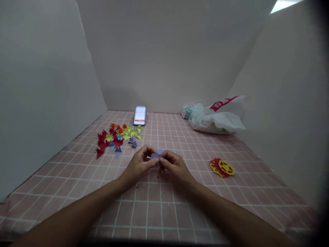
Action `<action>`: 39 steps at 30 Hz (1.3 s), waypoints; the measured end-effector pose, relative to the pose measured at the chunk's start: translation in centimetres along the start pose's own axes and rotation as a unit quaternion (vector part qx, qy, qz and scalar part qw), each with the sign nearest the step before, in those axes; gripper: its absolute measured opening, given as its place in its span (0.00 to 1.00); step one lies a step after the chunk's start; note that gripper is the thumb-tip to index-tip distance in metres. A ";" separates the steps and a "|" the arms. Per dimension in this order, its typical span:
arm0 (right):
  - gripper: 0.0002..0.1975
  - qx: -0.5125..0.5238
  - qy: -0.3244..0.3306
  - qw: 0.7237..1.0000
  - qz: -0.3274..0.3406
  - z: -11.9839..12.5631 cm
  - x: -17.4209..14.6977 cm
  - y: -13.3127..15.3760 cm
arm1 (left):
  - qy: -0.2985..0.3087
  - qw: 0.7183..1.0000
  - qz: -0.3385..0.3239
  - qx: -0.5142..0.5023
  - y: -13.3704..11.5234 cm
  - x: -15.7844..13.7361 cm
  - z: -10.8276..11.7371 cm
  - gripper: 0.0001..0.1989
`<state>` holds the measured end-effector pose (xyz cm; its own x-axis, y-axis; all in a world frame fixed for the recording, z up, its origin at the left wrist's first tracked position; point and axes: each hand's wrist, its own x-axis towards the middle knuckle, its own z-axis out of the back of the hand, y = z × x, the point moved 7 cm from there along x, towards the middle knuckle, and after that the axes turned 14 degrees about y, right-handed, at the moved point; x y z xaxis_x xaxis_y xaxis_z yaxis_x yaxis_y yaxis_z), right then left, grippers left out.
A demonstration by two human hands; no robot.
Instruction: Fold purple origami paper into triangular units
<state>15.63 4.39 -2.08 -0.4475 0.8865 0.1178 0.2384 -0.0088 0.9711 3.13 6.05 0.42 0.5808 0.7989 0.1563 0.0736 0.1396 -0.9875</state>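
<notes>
A small piece of lavender paper (156, 155), partly folded, is held between my two hands above the middle of the table. My left hand (141, 161) pinches its left side between thumb and fingers. On the right side, my right hand (174, 164) grips the paper close to the left fingertips. Fingers cover part of the paper, so its full shape is hidden. To the left of my hands lies a loose group of small folded paper pieces, among them red ones (102, 141), yellow-green ones (127, 133), orange ones (119, 129) and lavender ones (118, 152).
A pink and white checked cloth (164, 212) covers the table. A phone (139, 116) with a lit screen stands at the back. A white plastic bag (218, 116) lies at the back right, beside a small box (185, 112). Red and yellow cut-out discs (222, 167) lie at right.
</notes>
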 end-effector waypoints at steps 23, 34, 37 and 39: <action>0.16 0.186 0.002 0.981 -0.060 0.0 0.4 -0.9 | 0.035 0.997 0.018 -0.071 -0.2 -0.2 -0.7 0.19; 0.13 0.117 0.039 0.992 -0.019 -0.5 0.5 -0.5 | -0.009 0.998 0.011 -0.065 -0.5 -0.2 -0.3 0.16; 0.13 0.099 0.037 0.994 -0.010 -0.5 0.5 -0.4 | -0.027 0.998 0.010 -0.054 -0.3 -0.3 0.1 0.17; 0.14 0.090 0.031 0.995 -0.008 -0.3 0.5 -0.4 | -0.027 0.998 0.005 -0.049 -0.2 -0.3 0.1 0.18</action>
<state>15.01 4.65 -2.38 -0.5032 0.8558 0.1202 0.3792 0.0937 0.9206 2.86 5.82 0.59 0.5375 0.8309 0.1442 0.1487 0.0749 -0.9860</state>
